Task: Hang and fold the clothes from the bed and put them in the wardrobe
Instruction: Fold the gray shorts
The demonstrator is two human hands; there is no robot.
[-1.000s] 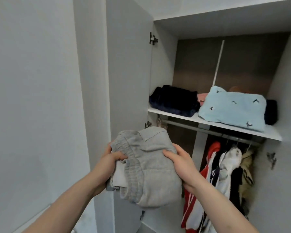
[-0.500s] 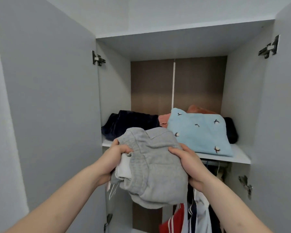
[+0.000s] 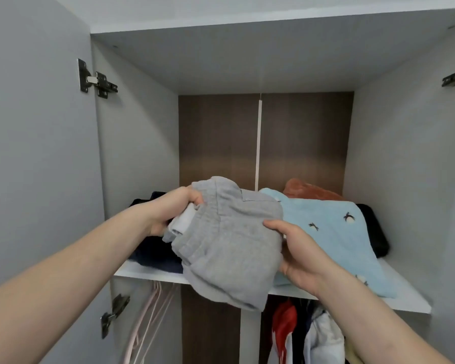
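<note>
grey folded bundle [image 3: 229, 243] is up at shelf height right now, held between both hands in front of the wardrobe's upper shelf [image 3: 402, 298]. left hand [image 3: 174, 208] has its fingers curled round the top left corner, near a white bit of fabric poking out of the fold. right hand [image 3: 297, 248] grips the right edge, thumb on top and the rest underneath as far as i can tell. the bottom of the bundle sags below the shelf's front lip, so it's not resting on anything yet.

my take on doing this bit well — the shelf is already pretty full. there's a dark navy stack [image 3: 155, 253] on the left, a light blue folded top [image 3: 334, 232] with little dark marks on the right, something rust-coloured [image 3: 310, 190] behind that and a black item [image 3: 373, 229] at the far right. no bare gap that i can see, so the grey one most likely goes on top of the navy stack, since that's roughly where it's hovering.

i'd lift the drooping lower edge clear of the lip first, otherwise it'll catch and the fold opens up. then slide it in flat, keep both hands supporting it till it sits, and let go of the left side last so that white inner layer doesn't slip out. also watch you don't shove the blue top sideways — it already hangs a bit over the front edge.

below the shelf there's hung clothes [image 3: 300, 334] and some empty pink hangers [image 3: 147, 319], not relevant for this one.
</note>
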